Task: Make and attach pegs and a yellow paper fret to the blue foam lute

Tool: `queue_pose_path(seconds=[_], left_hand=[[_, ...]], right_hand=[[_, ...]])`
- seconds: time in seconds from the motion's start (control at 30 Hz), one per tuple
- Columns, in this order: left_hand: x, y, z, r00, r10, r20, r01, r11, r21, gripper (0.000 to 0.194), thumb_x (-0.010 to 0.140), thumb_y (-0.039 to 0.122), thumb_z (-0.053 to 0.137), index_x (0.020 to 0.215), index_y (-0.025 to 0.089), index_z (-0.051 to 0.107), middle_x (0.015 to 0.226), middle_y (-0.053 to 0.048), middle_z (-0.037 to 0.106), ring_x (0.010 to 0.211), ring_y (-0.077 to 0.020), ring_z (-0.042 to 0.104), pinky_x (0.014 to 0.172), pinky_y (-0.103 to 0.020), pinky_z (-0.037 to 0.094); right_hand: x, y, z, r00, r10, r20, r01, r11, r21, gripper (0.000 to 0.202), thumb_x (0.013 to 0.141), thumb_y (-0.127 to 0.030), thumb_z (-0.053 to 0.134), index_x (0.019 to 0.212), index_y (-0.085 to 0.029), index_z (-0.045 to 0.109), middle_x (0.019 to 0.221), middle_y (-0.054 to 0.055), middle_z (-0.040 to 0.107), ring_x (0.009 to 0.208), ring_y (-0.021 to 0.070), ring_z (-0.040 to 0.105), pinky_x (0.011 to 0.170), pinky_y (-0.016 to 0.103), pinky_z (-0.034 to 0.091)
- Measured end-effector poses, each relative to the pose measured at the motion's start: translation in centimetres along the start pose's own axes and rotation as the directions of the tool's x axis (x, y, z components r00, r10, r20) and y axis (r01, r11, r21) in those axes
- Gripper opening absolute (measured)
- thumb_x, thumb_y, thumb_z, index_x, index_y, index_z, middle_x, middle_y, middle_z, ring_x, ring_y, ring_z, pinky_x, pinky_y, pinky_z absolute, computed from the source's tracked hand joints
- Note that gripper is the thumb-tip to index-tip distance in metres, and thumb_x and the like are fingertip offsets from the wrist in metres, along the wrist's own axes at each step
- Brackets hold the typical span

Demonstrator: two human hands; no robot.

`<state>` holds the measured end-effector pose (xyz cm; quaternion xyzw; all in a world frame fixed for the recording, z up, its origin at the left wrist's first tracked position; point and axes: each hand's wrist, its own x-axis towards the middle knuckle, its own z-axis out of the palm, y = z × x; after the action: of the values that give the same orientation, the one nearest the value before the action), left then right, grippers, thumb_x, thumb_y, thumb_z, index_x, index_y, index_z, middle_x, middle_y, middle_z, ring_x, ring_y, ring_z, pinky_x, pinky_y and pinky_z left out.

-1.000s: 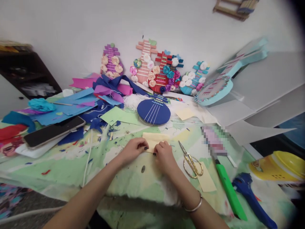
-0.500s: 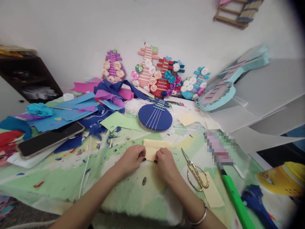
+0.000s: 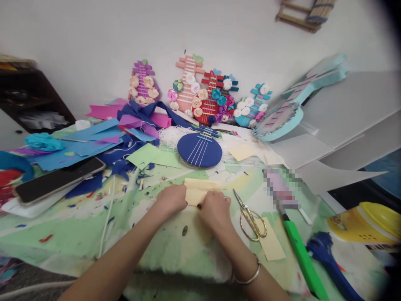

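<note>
Between my hands, low over the table, is a pale yellow piece of paper point(image 3: 196, 197) with a crease or fold along its upper part. My left hand point(image 3: 173, 199) is closed at its left edge, the fingertips mostly turned out of sight. My right hand point(image 3: 215, 210) pinches the lower right part, thumb at the front. Just right of that hand lie gold-handled scissors point(image 3: 253, 219), partly on another pale yellow strip point(image 3: 273, 242). Beyond the paper rests a dark blue round-bodied paper lute point(image 3: 199, 151) with white strings.
Coloured paper scraps point(image 3: 78, 142) and a phone point(image 3: 59, 179) cover the left. Several flower-decorated paper lutes point(image 3: 209, 104) lean on the wall. To the right are a green-handled tool point(image 3: 303, 257), a blue-handled tool point(image 3: 332, 259) and a yellow-lidded container point(image 3: 366, 223).
The whole view has shifted slightly, so things sit a little further left and higher. My left hand has rolled over, knuckles up, still at the paper's left edge. My right hand keeps its pinch.
</note>
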<state>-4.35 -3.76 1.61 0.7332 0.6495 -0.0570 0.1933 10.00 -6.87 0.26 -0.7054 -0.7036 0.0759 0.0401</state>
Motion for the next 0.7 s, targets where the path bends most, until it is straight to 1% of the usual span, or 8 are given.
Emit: queue_pose_path(seconds=[0.07, 0.17, 0.3, 0.37, 0.43, 0.53, 0.63, 0.7], left_hand=[[-0.3, -0.4, 0.2, 0.998, 0.036, -0.048, -0.038, 0.999, -0.033, 0.017, 0.066, 0.021, 0.054, 0.083, 0.020, 0.055, 0.087, -0.010, 0.064, 0.077, -0.0249, 0.059, 0.059, -0.030, 0.040], [-0.9, -0.9, 0.9, 0.977, 0.136, -0.166, -0.154, 0.983, -0.101, 0.011, 0.067, 0.016, 0.054, 0.077, 0.020, 0.054, 0.078, -0.005, 0.060, 0.073, -0.0204, 0.055, 0.060, -0.028, 0.038], [-1.9, -0.9, 2.2, 0.842, 0.380, -0.382, -0.451, 0.885, -0.114, 0.016, 0.074, 0.008, 0.044, 0.071, 0.018, 0.056, 0.079, -0.004, 0.057, 0.083, -0.0179, 0.051, 0.072, -0.028, 0.037], [-2.0, -0.7, 2.6, 0.790, 0.452, -0.413, -0.528, 0.845, -0.085, 0.017, 0.078, 0.010, 0.043, 0.072, 0.017, 0.057, 0.078, -0.005, 0.055, 0.083, -0.0177, 0.049, 0.074, -0.029, 0.037], [-1.8, -0.6, 2.9, 0.782, 0.488, -0.388, -0.550, 0.833, -0.060, 0.017, 0.079, 0.010, 0.042, 0.070, 0.017, 0.055, 0.075, -0.004, 0.053, 0.079, -0.0170, 0.048, 0.071, -0.028, 0.036], [-1.3, -0.7, 3.1, 0.781, 0.522, -0.343, -0.563, 0.826, -0.026, 0.018, 0.078, 0.006, 0.039, 0.071, 0.016, 0.051, 0.075, -0.004, 0.052, 0.076, -0.0165, 0.047, 0.067, -0.027, 0.035], [-0.9, -0.8, 3.1, 0.792, 0.524, -0.313, -0.562, 0.826, -0.038, 0.018, 0.075, 0.003, 0.036, 0.073, 0.016, 0.049, 0.077, -0.004, 0.052, 0.075, -0.0165, 0.045, 0.066, -0.027, 0.034], [-0.9, -0.8, 2.9, 0.813, 0.502, -0.295, -0.548, 0.831, -0.094, 0.017, 0.074, 0.003, 0.036, 0.073, 0.016, 0.047, 0.076, -0.004, 0.053, 0.074, -0.0163, 0.045, 0.065, -0.027, 0.033]], right_hand=[[0.5, 0.1, -0.4, 0.996, 0.063, 0.067, -0.064, 0.998, 0.021, 0.033, 0.068, -0.033, 0.058, 0.094, -0.011, 0.059, 0.089, 0.016, 0.065, 0.085, 0.0300, 0.058, 0.072, 0.040, 0.035], [1.4, 0.2, -1.0, 0.987, 0.064, 0.148, -0.067, 0.998, 0.015, 0.028, 0.067, -0.032, 0.058, 0.088, -0.014, 0.062, 0.088, 0.016, 0.067, 0.083, 0.0293, 0.061, 0.070, 0.038, 0.038], [2.3, 1.5, -1.5, 0.983, -0.031, 0.179, 0.003, 0.988, 0.157, 0.019, 0.064, -0.033, 0.063, 0.072, -0.016, 0.063, 0.079, 0.011, 0.068, 0.074, 0.0230, 0.061, 0.060, 0.028, 0.037], [2.6, 2.9, -1.7, 0.978, -0.120, 0.172, 0.060, 0.946, 0.318, 0.013, 0.071, -0.029, 0.058, 0.066, -0.017, 0.061, 0.072, 0.006, 0.067, 0.069, 0.0173, 0.059, 0.057, 0.025, 0.036], [2.5, 4.5, -1.9, 0.977, -0.183, 0.106, 0.114, 0.877, 0.466, 0.014, 0.076, -0.020, 0.050, 0.067, -0.017, 0.061, 0.069, 0.003, 0.065, 0.066, 0.0136, 0.057, 0.058, 0.023, 0.037], [1.7, 6.3, -1.9, 0.973, -0.226, -0.036, 0.208, 0.810, 0.548, 0.009, 0.071, -0.012, 0.053, 0.072, -0.018, 0.060, 0.071, 0.000, 0.064, 0.066, 0.0126, 0.055, 0.060, 0.023, 0.039], [0.5, 7.0, -1.5, 0.929, -0.330, -0.166, 0.369, 0.803, 0.468, 0.014, 0.065, -0.006, 0.058, 0.072, -0.019, 0.060, 0.073, 0.001, 0.061, 0.071, 0.0146, 0.054, 0.064, 0.025, 0.040], [-0.1, 7.0, -1.0, 0.866, -0.423, -0.267, 0.498, 0.782, 0.375, 0.018, 0.067, -0.003, 0.056, 0.074, -0.018, 0.060, 0.077, 0.002, 0.060, 0.077, 0.0157, 0.052, 0.068, 0.027, 0.040]])
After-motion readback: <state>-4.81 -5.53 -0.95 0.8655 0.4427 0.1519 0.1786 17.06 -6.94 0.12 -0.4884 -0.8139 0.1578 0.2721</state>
